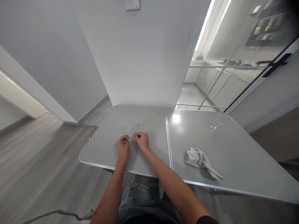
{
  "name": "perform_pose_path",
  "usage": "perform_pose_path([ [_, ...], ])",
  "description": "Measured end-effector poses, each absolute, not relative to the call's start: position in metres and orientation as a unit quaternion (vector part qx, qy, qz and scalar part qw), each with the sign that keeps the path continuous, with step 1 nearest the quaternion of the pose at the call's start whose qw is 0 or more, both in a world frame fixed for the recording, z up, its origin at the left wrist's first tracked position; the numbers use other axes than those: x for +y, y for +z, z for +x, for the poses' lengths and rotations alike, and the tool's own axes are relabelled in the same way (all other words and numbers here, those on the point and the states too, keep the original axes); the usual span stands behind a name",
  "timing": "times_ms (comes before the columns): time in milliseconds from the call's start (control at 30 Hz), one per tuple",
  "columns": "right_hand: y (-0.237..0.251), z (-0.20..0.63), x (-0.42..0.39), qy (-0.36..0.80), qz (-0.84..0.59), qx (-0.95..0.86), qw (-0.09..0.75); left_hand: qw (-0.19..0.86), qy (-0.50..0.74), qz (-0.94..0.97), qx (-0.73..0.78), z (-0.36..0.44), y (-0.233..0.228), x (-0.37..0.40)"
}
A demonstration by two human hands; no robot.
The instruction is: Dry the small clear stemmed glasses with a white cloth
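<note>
Head view: on the folding table (105,155), a cluster of about 4 clear glasses (133,126) stands upright on the left half. The left hand (122,147) pinches the nearest one at its base; the right hand (142,140) pinches the neighbouring glass.

Outstanding, by appearance: 1 glass (216,125) lies tipped on the right half, well apart; a cloth (201,160) lies crumpled nearby.

Transparent glass blurs count and outlines; fingertips partly hidden.
</note>
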State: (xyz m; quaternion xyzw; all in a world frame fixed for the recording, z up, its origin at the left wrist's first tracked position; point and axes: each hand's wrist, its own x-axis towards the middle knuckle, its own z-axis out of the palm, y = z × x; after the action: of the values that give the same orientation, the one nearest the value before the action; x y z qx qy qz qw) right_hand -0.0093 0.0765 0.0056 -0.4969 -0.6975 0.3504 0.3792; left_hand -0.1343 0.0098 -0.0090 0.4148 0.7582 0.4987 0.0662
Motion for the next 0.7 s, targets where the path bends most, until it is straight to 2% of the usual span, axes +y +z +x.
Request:
perform_pose_path([
  [267,-0.003,-0.013,0.076,0.332,-0.509,-0.707,0.362,0.040,0.477,0.428,0.767,-0.150,-0.013,0.024],
  [467,0.002,-0.004,0.077,0.367,-0.526,-0.686,0.345,0.025,0.456,0.428,0.780,-0.147,-0.013,0.028],
  [600,0.026,0.049,0.071,0.373,-0.531,-0.659,0.379,0.029,0.441,0.422,0.792,-0.146,-0.004,0.023],
  [700,0.049,0.138,0.080,0.327,-0.531,-0.642,0.447,-0.051,0.416,0.429,0.800,-0.136,0.005,0.004],
])
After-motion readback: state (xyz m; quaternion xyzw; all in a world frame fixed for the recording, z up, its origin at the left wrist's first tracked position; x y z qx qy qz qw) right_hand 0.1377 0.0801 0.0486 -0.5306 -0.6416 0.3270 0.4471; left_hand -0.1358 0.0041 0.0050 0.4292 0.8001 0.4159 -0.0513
